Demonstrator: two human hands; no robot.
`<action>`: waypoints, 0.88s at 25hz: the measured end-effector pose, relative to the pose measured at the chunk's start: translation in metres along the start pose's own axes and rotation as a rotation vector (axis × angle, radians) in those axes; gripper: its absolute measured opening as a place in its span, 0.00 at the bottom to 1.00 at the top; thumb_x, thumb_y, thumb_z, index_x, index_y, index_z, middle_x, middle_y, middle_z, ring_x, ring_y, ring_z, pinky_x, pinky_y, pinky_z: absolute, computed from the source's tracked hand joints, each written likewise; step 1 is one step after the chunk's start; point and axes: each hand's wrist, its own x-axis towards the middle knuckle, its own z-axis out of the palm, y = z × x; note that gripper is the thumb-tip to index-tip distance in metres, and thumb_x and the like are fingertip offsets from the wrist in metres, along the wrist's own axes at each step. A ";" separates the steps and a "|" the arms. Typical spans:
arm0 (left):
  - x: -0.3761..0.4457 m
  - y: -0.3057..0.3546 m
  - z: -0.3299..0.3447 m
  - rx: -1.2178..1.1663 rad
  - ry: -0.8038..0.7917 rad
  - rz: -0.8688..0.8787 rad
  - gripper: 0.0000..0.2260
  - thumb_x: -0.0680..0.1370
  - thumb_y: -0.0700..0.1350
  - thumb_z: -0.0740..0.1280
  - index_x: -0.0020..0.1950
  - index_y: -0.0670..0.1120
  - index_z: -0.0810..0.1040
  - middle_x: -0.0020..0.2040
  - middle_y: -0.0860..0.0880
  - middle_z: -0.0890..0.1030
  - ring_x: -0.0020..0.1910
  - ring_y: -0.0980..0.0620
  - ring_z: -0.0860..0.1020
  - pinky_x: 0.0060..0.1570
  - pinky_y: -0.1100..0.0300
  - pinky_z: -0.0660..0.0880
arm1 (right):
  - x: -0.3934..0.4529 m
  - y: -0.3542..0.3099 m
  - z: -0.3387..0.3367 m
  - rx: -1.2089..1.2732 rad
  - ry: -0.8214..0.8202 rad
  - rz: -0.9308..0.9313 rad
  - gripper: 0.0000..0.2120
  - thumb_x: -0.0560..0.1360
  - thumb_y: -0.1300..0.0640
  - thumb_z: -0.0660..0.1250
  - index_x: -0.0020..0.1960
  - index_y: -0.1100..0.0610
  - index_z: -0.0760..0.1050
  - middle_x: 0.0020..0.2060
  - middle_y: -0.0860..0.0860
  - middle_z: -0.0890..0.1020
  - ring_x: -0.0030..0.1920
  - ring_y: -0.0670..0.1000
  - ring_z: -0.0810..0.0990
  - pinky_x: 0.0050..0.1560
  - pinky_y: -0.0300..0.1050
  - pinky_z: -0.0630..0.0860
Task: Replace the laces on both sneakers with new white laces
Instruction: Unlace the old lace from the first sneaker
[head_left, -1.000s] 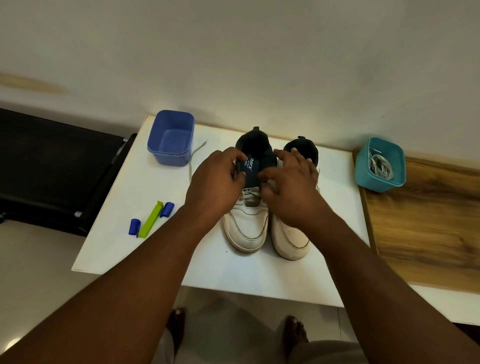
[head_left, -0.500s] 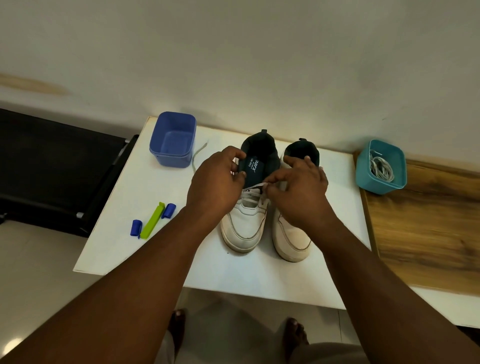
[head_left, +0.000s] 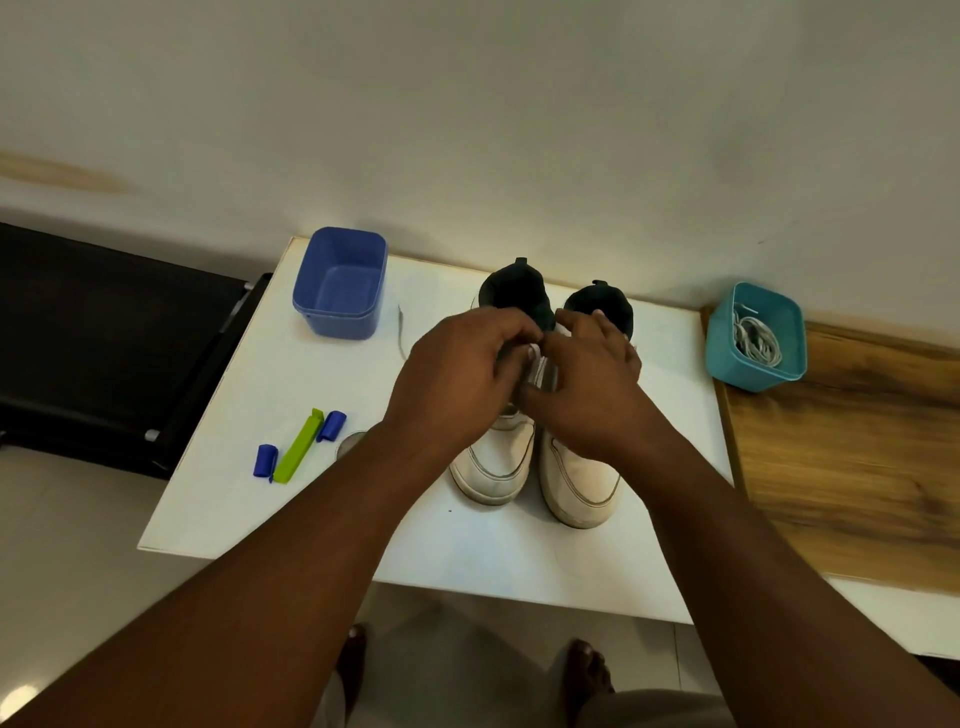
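A: Where my hands meet over the shoes, what can you confirm?

B: Your left hand (head_left: 457, 374) and right hand (head_left: 587, 384) sit together above the lace area of the left sneaker (head_left: 493, 462). The fingers of both are curled inward. Something white shows between the fingertips, at the gap between the hands. Describe the grip.

A: My left fingers curl toward that white strip, and my right thumb and forefinger close on it. Whether it is lace or the shoe's upper, I cannot tell; my knuckles hide the eyelets.

B: Noted. Location of the sneakers?

A: Both stand side by side on the white table (head_left: 249, 467), toes toward me. The right sneaker (head_left: 582, 483) is just beside the left one. Only the toe caps and dark collars are visible; the middles are covered by my hands.

B: New laces?

A: A teal bin (head_left: 727, 358) at the table's right edge holds a coil of white laces (head_left: 756, 343); the number of laces cannot be made out. A thin pale cord (head_left: 401, 332) lies beside the blue bin (head_left: 340, 283) at the far left, its near end cut off behind my left hand.

B: Other items?

A: A green clip (head_left: 298, 447) lies between two blue pieces (head_left: 266, 460). A grey patch by my left forearm is indistinct.
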 end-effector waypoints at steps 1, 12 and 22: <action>-0.001 0.001 0.001 -0.059 -0.024 -0.021 0.13 0.82 0.47 0.67 0.66 0.53 0.75 0.53 0.53 0.83 0.52 0.54 0.81 0.56 0.57 0.79 | 0.001 0.000 0.002 0.044 0.018 -0.023 0.15 0.77 0.47 0.70 0.64 0.43 0.79 0.79 0.52 0.64 0.82 0.60 0.51 0.79 0.64 0.50; 0.001 -0.018 -0.003 0.252 -0.004 -0.062 0.10 0.81 0.50 0.68 0.61 0.53 0.83 0.68 0.52 0.77 0.65 0.48 0.72 0.62 0.54 0.72 | -0.004 -0.005 -0.013 0.539 0.078 0.050 0.17 0.81 0.57 0.62 0.35 0.57 0.77 0.32 0.48 0.75 0.26 0.42 0.71 0.33 0.41 0.70; -0.003 0.010 -0.006 -0.287 0.083 0.180 0.18 0.77 0.47 0.73 0.66 0.50 0.78 0.54 0.56 0.83 0.54 0.58 0.81 0.58 0.67 0.76 | 0.002 0.003 0.013 0.199 0.187 -0.147 0.16 0.72 0.44 0.65 0.54 0.49 0.83 0.48 0.47 0.85 0.53 0.53 0.82 0.57 0.62 0.77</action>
